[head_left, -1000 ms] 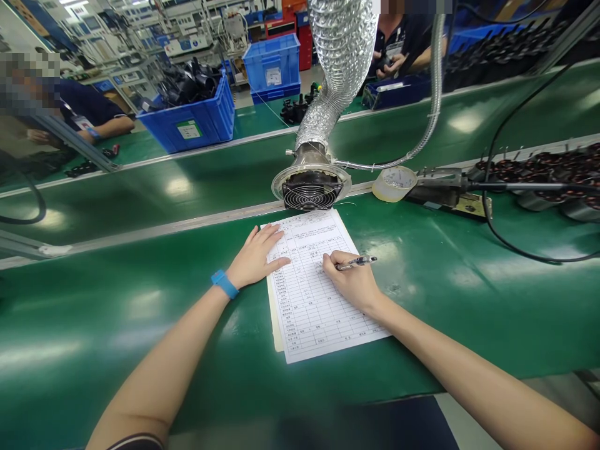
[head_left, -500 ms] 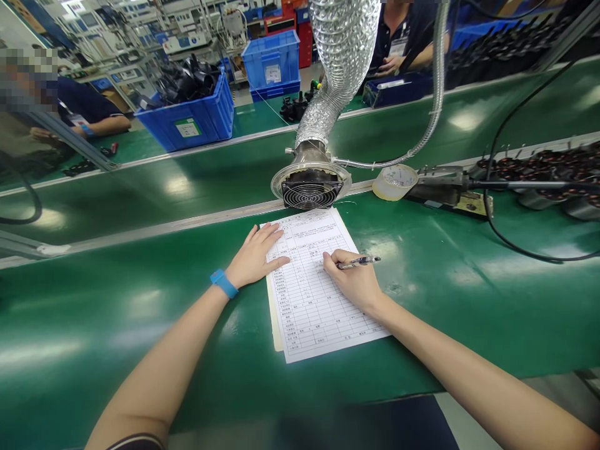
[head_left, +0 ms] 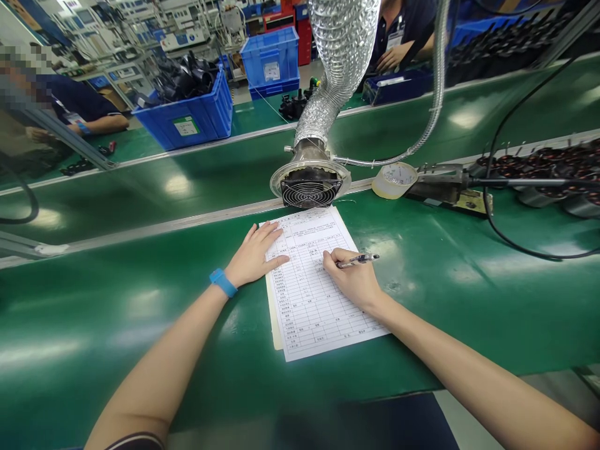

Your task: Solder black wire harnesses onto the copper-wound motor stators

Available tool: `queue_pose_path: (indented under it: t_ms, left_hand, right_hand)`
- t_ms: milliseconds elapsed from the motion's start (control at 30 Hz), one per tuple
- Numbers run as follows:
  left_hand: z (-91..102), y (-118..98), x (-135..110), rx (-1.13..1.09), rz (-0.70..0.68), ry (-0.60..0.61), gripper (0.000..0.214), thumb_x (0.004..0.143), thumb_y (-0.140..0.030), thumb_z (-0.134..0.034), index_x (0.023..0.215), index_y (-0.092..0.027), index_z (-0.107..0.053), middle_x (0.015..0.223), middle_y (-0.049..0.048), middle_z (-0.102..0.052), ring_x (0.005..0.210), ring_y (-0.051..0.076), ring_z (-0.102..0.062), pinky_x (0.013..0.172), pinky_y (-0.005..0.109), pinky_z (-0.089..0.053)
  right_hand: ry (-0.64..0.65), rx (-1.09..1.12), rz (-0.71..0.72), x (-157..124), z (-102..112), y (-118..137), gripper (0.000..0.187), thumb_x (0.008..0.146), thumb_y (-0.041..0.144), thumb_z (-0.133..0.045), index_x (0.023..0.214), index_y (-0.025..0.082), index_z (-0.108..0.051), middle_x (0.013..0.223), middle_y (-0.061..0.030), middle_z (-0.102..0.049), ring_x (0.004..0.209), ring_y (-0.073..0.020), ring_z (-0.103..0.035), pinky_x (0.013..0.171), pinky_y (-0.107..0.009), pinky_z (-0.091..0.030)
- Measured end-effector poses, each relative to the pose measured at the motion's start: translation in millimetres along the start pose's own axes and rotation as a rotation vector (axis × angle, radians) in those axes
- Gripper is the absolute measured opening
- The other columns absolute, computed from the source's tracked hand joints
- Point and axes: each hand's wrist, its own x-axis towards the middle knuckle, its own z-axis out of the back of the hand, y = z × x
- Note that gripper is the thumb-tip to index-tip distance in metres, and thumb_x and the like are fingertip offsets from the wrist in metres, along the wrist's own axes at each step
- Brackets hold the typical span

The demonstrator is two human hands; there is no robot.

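Observation:
A printed form (head_left: 309, 312) with a table of rows and some handwriting lies on the green bench, over a pale backing sheet whose left edge shows. My left hand (head_left: 254, 255) rests flat on the form's upper left edge, fingers spread; a blue band (head_left: 224, 283) circles that wrist. In my right hand (head_left: 352, 279) is a pen (head_left: 358, 260), gripped between thumb and fingers over the middle right of the form. The pen's tip is hidden behind my fingers. The side of my right hand lies on the paper.
Just beyond the form hangs a fan (head_left: 310, 192) on a silver duct (head_left: 323, 94). A tape roll (head_left: 395, 180), a dark metal tool (head_left: 440, 185) and a black cable (head_left: 492, 219) lie to the right. Across the bench are a blue bin (head_left: 187, 119) of black parts and two co-workers.
My two hands and the form look almost unmoved. Across the bench, the hand of the co-worker at right has shifted slightly.

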Motion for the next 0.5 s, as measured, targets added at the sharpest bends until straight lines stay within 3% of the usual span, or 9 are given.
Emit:
queue_pose_path:
  t_ms: [500]
  left_hand:
    - [-0.5,0.0,0.1,0.006,0.002,-0.002,0.073,0.092,-0.068,-0.042,0.151,-0.025,-0.036,0.160,0.0083,-0.032,0.150,0.029,-0.022,0.125,0.054,-0.011]
  right_hand:
    - [-0.013,0.036,-0.008,0.9,1.3,4.4,0.043,0.093,0.030,-0.049,0.057,0.022,-0.026,0.054,0.0039,-0.027,0.051,-0.0120,-0.027,0.052,-0.031,-0.024]
